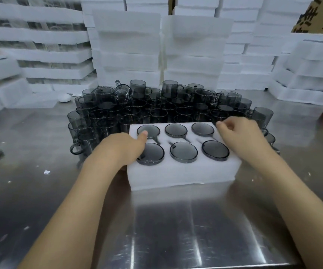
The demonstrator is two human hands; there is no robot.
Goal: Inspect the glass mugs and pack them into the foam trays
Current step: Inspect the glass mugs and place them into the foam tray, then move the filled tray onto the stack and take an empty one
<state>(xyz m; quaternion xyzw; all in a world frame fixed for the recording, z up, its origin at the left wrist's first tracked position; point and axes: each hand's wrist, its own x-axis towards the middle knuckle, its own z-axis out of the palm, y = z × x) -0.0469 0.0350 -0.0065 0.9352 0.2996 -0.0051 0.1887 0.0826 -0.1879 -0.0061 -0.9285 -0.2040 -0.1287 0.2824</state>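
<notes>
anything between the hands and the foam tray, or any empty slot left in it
Nothing: the left hand and right hand already rest on the foam tray. All six slots hold mugs.

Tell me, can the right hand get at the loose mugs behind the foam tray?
Probably yes: the right hand sits at the foam tray's far right corner, with loose mugs just beyond it and nothing between.
</notes>
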